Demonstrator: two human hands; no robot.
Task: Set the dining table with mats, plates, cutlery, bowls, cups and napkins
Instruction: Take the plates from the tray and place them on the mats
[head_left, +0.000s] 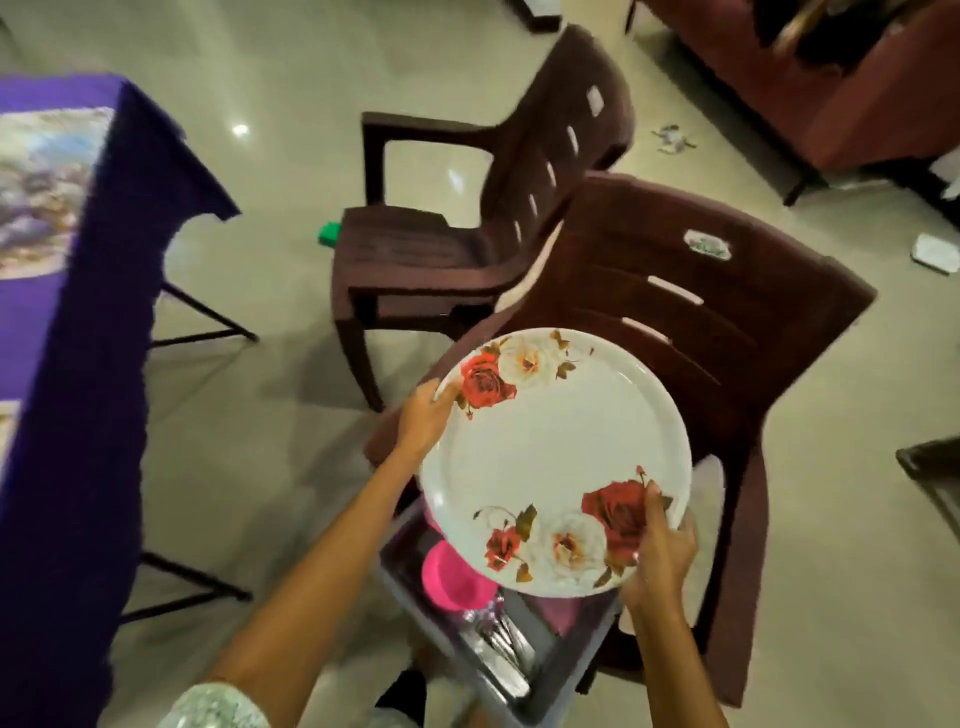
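plate: big white one with red and cream roses (556, 462), held up in the air over the near chair, both hands on it
left hand: (423, 421) grips the far-left rim, thumb on top by the rose
right hand: (657, 551) holds the near-right rim, fingers curled over the edge onto the flower print
bin: grey tub (550, 670) sits right below the plate, on the near chair seat
in the bin: pink bowl (452, 579), bunch of steel cutlery (501, 649)
near chair: brown plastic (727, 332)
second chair: same kind (467, 244), just behind it
table: purple cloth (78, 415), off to the left, printed mat (41, 192) on top
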